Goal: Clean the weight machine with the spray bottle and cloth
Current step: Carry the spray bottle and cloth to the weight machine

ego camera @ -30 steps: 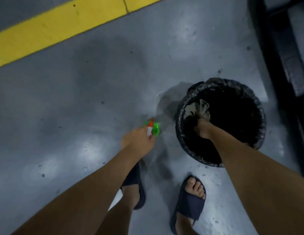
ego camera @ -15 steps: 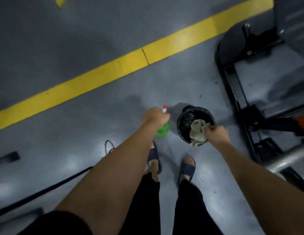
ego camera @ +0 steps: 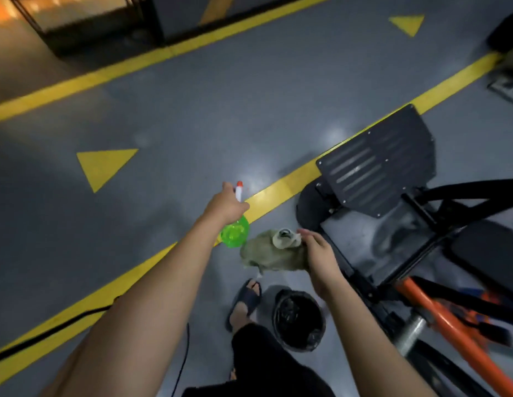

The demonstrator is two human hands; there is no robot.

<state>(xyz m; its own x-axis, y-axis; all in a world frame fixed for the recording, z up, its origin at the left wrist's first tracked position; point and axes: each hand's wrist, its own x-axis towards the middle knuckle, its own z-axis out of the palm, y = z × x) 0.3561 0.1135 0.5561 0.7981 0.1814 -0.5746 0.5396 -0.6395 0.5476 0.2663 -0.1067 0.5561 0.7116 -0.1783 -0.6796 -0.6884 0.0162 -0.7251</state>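
Left hand: fingers curled tight round the neck of a translucent green plastic spray bottle with a white-and-red trigger head. The grip is clamped and the arm reaches out toward 12 o'clock.

Right hand: holds a crumpled grey-olive cloth. The fingertips lie over its pale bunched top edge, and the rest hangs loose toward 9 o'clock of the hand. How tightly the fingers close is blurred.

Spray bottle: held clear of the floor at frame centre, just at 9 o'clock of the cloth. Its long axis runs 12 to 6, with the nozzle toward 12 and the green body toward 6.

Black-and-orange steel weight machine: at 3 to 5 o'clock of the hands. Its ribbed black metal footplate is tilted, at 2 o'clock of the cloth.

Round black lined bin: on the floor at 6 o'clock of the right hand.

Dark slide sandal: on one foot, just at 9 o'clock of the bin.

Glossy grey floor: crossed by a diagonal yellow line that passes under the bottle. A yellow triangle lies at 10 o'clock.

Thin black cable: at 6 o'clock.
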